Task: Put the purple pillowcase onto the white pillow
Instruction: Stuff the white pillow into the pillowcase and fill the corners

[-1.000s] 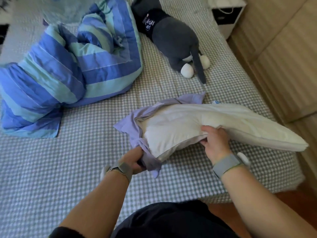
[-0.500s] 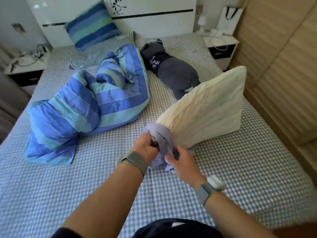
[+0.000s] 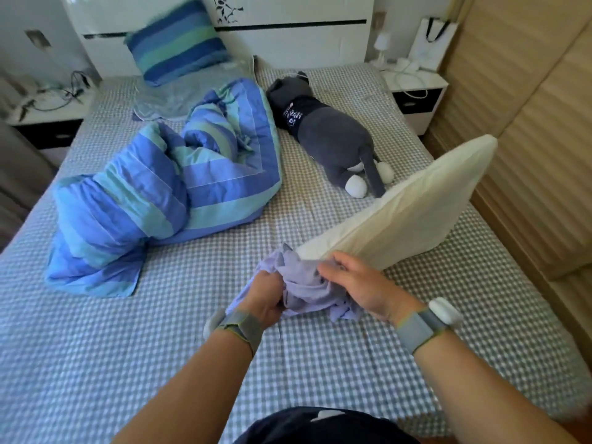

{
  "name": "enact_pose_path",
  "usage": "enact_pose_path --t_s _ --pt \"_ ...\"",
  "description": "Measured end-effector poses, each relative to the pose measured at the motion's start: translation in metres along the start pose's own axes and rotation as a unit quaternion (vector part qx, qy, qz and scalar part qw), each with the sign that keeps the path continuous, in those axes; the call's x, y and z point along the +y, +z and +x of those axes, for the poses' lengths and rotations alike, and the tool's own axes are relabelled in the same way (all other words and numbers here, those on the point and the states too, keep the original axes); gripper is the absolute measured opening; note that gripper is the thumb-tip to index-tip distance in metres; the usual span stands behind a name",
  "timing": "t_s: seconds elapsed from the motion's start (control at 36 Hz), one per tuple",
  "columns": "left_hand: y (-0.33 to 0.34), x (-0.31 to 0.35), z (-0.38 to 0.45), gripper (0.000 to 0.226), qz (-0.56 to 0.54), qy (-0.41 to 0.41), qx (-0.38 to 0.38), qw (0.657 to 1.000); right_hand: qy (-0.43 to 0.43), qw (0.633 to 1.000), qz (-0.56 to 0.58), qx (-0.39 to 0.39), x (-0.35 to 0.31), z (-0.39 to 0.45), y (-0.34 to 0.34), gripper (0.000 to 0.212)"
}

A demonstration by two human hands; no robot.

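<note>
Pillowcase [image 3: 304, 288] was bunched at the near corner of the pillow [image 3: 407, 213], over the bed [image 3: 160, 347]. Pillow was tilted up, far corner raised toward the right. Left hand [image 3: 266, 298] gripped a wad of pillowcase in a fist. Right hand [image 3: 358, 288] had fingers curled on the pillowcase at the pillow's edge. Striped duvet [image 3: 153, 193] lay left, plush cat [image 3: 333, 136] behind.

Both arms extended forward, wrists banded.
Left hand [image 3: 266, 296] fisted on bunched cloth; right hand [image 3: 358, 286] gripped it alongside, fingers curled.
</note>
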State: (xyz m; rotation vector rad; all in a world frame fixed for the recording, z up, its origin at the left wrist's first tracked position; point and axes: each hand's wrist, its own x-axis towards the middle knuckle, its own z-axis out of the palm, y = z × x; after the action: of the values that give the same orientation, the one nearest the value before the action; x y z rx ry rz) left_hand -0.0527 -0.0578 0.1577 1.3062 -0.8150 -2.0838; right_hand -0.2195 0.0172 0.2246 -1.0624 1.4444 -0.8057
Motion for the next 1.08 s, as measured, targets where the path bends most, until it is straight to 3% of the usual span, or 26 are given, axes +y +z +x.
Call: enact_pose_path --t_s 0.08,0.19,0.33,0.39,0.44,0.53,0.58,0.67,0.72,0.75,0.81,0.83,0.89,1.03,1.08 --pt "-0.027 -0.01 -0.003 0.03 0.016 -0.002 0.004 1.0 -0.038 0.997 -0.069 -0.005 0.0 0.006 -0.002 0.035" --pt "-0.05 -0.023 -0.01 0.017 0.026 -0.067 0.025 0.997 -0.019 0.98 0.055 0.189 0.025 0.014 -0.029 0.048" --pt "-0.058 -0.041 -0.019 0.012 0.072 -0.073 0.029 0.994 0.057 0.951 0.095 0.288 0.061 0.014 -0.02 0.042" --pt "-0.07 -0.051 -0.026 0.022 0.081 -0.065 0.012 0.994 0.131 0.967 0.066 0.207 0.073 0.003 -0.023 0.036" --pt "-0.081 -0.06 -0.033 0.026 0.088 -0.056 -0.012 0.995 0.187 0.98 -0.038 0.063 0.079 -0.011 -0.022 0.038" --pt "-0.076 -0.077 -0.034 0.034 0.114 -0.056 -0.031 0.991 0.231 0.943 -0.228 -0.079 0.082 -0.019 -0.01 0.045" --pt "-0.063 -0.088 -0.034 0.03 0.118 -0.058 -0.029 0.991 0.242 0.938 -0.211 -0.13 0.085 -0.016 0.008 0.047" --pt "-0.05 -0.101 -0.038 0.02 0.118 -0.059 0.006 0.991 0.249 0.941 -0.13 -0.187 0.094 -0.014 0.041 0.033" --pt "-0.051 -0.107 -0.042 0.02 0.114 -0.044 0.015 0.992 0.232 0.963 0.036 -0.132 0.096 -0.017 0.049 0.036" --pt "-0.052 -0.107 -0.046 0.021 0.106 -0.029 0.011 0.994 0.229 0.955 0.17 -0.088 0.102 -0.018 0.047 0.042" --pt "-0.055 -0.105 -0.053 0.024 0.095 0.0 -0.007 0.995 0.24 0.897 0.369 -0.037 0.106 -0.021 0.04 0.054" --pt "-0.058 -0.101 -0.058 0.025 0.096 0.011 -0.016 0.995 0.256 0.872 0.415 -0.038 0.106 -0.022 0.037 0.058" --pt "-0.061 -0.098 -0.064 0.028 0.106 0.015 -0.029 0.994 0.275 0.87 0.409 -0.024 0.105 -0.025 0.022 0.057" --pt "-0.081 -0.086 -0.071 0.016 0.208 0.045 0.022 0.977 0.284 0.926 0.232 0.09 0.131 -0.038 -0.057 0.052" --pt "-0.088 -0.074 -0.065 0.021 0.258 0.068 0.035 0.963 0.279 0.939 0.168 0.107 0.146 -0.044 -0.072 0.053"
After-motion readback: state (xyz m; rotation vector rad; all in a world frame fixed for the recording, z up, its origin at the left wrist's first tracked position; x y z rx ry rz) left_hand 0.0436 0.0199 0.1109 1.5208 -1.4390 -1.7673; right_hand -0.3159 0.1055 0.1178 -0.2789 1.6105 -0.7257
